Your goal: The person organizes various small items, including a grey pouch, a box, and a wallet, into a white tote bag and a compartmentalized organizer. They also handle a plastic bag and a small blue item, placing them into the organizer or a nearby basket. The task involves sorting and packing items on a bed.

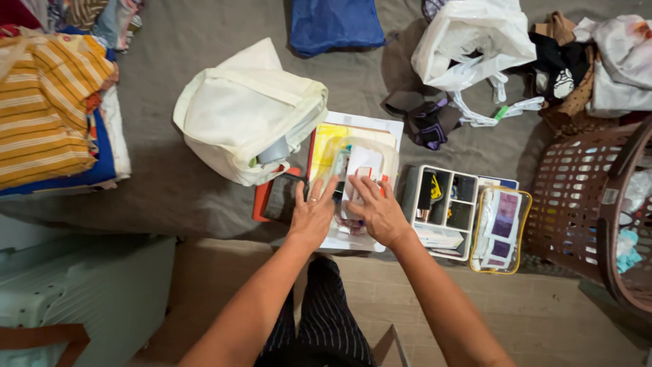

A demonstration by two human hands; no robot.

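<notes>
My left hand [312, 214] and my right hand [377, 211] rest side by side, fingers spread, on a clear plastic pouch [360, 160] filled with small items. The pouch lies on a stack of flat things: a white folder [367, 126], a yellow sheet [326, 146] and a red-edged dark case [272, 197]. Both palms press down flat; neither hand grips anything that I can make out. A cream cloth tote bag [248, 112] leans against the stack on the left.
A white divided organiser tray [445, 197] and a yellow-trimmed clear pouch [499, 228] lie to the right. A brown laundry basket [598, 204] stands far right. Folded striped clothes [47, 102] sit left, a pale suitcase [81, 292] lower left, a white plastic bag [475, 41] and blue bag [336, 24] behind.
</notes>
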